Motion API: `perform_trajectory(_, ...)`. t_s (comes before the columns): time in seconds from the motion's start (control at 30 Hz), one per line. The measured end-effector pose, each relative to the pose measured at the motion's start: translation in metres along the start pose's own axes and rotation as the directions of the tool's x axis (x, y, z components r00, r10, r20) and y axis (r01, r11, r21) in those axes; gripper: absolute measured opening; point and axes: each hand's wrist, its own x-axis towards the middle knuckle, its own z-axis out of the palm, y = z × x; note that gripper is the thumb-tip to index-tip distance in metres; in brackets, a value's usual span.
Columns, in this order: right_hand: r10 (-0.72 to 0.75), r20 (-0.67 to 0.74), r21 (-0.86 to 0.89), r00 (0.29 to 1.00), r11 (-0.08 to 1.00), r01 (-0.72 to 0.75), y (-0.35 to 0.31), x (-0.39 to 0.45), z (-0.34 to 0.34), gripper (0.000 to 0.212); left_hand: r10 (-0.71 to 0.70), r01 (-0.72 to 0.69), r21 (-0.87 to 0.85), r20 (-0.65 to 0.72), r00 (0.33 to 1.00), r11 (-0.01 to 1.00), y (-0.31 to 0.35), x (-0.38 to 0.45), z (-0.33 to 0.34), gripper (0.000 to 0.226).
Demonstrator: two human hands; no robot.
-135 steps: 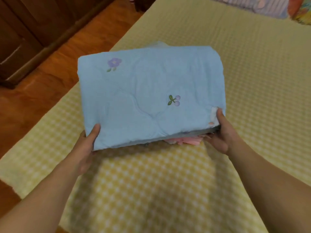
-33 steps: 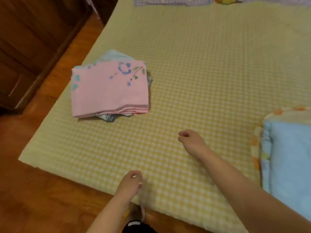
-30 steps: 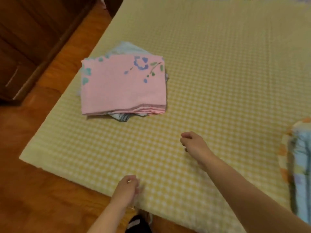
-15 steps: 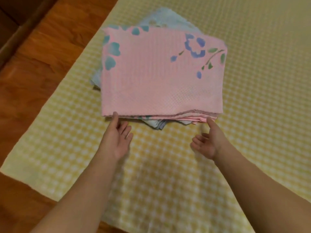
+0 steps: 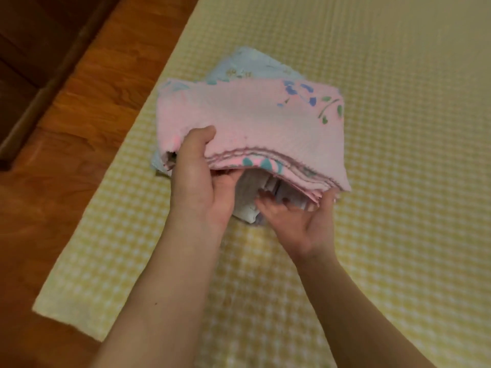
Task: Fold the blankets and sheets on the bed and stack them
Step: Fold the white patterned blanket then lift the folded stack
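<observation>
A folded pink blanket (image 5: 260,126) with blue flowers and green leaves lies on top of a folded pale blue sheet (image 5: 249,65) near the bed's left edge. My left hand (image 5: 196,179) grips the pink blanket's near left edge, thumb on top, and lifts it. My right hand (image 5: 300,221) is palm up with its fingers under the pink blanket's near right edge, touching the white and pale folds (image 5: 255,197) of the sheet beneath. The fingertips are hidden under the cloth.
The bed is covered with a yellow and white checked spread (image 5: 398,181), whose corner (image 5: 66,312) ends near me on the left. An orange-brown wooden floor (image 5: 79,115) lies to the left, with dark wooden furniture (image 5: 34,54) at the upper left.
My hands, held apart before the stack, have closed in on it. The left hand took hold of the pink blanket's near edge and raised it, and the right hand slid beneath.
</observation>
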Motion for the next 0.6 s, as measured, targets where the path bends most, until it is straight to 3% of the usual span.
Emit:
perform_trajectory(0.03,-0.094,0.061,0.008,0.994,0.996,0.093,-0.011,-0.003,0.011,0.101,0.026,-0.027,0.041,0.015,1.000,0.999,0.008,-0.012,0.007,0.020)
perform_trajectory(0.1,-0.238,0.048,-0.013,0.970,0.971,0.239,-0.043,-0.017,0.034,0.091,0.098,-0.099,0.160,0.016,0.995,0.982,0.025,-0.038,0.013,0.022)
perform_trajectory(0.17,-0.230,-0.107,-0.156,0.967,0.965,0.212,-0.067,-0.040,0.056,0.073,0.108,-0.114,0.272,0.037,0.993,0.955,0.038,-0.066,0.018,0.035)
perform_trajectory(0.23,-0.237,-0.339,-0.302,0.911,0.944,0.133,-0.086,-0.065,0.064,0.041,0.090,-0.108,0.313,0.071,0.993,0.943,0.040,-0.101,0.027,0.048)
perform_trajectory(0.3,-0.269,-0.414,-0.386,0.870,0.917,0.099,-0.107,-0.099,0.068,0.024,0.099,-0.131,0.318,0.117,0.988,0.939,0.031,-0.140,0.046,0.051)
perform_trajectory(0.47,-0.526,-0.292,-0.365,0.799,0.833,0.415,-0.179,-0.262,0.063,0.021,0.088,-0.104,0.115,0.134,0.987,0.988,-0.006,-0.229,0.107,0.023)
perform_trajectory(0.6,-0.705,-0.247,-0.444,0.665,0.692,0.569,-0.265,-0.406,0.029,0.016,-0.175,0.150,0.152,0.168,0.970,0.977,-0.086,-0.281,0.145,0.013)
